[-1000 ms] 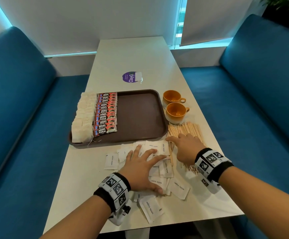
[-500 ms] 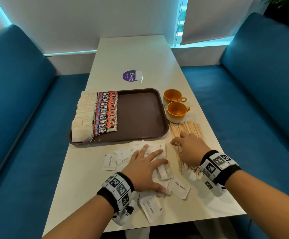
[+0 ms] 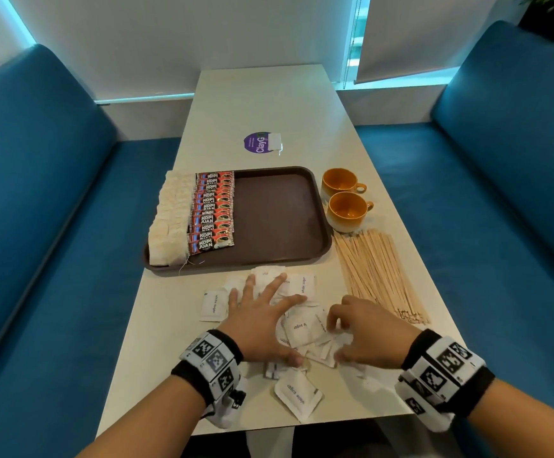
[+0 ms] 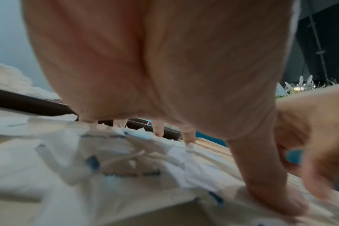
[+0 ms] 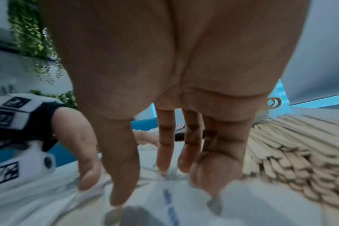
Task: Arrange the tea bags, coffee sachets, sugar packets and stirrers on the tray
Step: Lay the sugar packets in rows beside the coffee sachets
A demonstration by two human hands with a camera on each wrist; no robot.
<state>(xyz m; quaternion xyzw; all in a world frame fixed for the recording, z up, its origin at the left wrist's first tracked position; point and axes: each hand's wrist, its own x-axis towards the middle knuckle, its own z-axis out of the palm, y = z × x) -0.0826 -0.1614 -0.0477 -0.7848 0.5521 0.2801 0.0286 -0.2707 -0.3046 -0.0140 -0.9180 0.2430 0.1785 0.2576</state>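
A brown tray holds a column of tea bags at its left edge and a row of red coffee sachets beside them. White sugar packets lie scattered on the table in front of the tray. My left hand presses flat on the pile with its fingers spread. My right hand touches the pile's right side, fingers pointing down onto the packets. It holds nothing. Wooden stirrers lie in a heap to the right of the tray. One packet lies near the table's front edge.
Two orange cups stand right of the tray, just behind the stirrers. A purple sticker marks the table beyond the tray. Blue benches flank the table on both sides. The tray's right half is bare.
My right hand has left the stirrers and come back left onto the sugar pile. The left hand stays pressed on the packets, which have bunched between the hands.
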